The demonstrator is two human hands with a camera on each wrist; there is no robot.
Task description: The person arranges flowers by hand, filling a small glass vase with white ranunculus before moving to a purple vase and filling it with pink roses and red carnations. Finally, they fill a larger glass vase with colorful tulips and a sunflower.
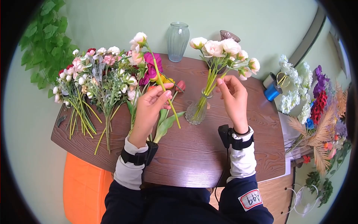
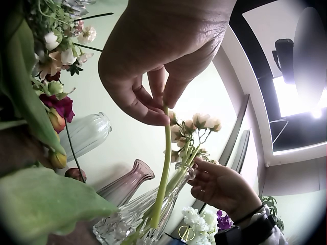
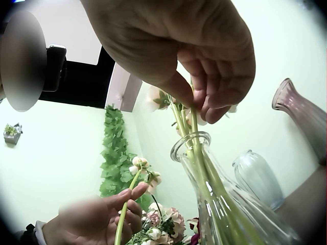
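Observation:
My left hand (image 1: 146, 112) pinches the green stem (image 1: 174, 110) of a pale pink-white artificial flower (image 1: 138, 40) between thumb and fingers. The flower is held tilted left of the glass vase, its bloom up and the cut stem end down over the table. In the right wrist view the same flower (image 3: 139, 164) shows two or so small blooms. My right hand (image 1: 235, 98) pinches a stem just above the rim of the small clear glass vase (image 1: 195, 114). Several pale pink blooms (image 1: 214, 48) stand in that vase, their stems (image 3: 204, 173) reaching down inside it.
Bunches of artificial flowers (image 1: 102, 76) lie along the table's left side, with a tulip (image 1: 180, 86) near the middle. A bluish glass vase (image 1: 178, 43) and a purplish vase (image 1: 230, 36) stand at the back. Ribbon spools (image 1: 273, 92) sit at the right edge, beside more flowers (image 1: 320, 112).

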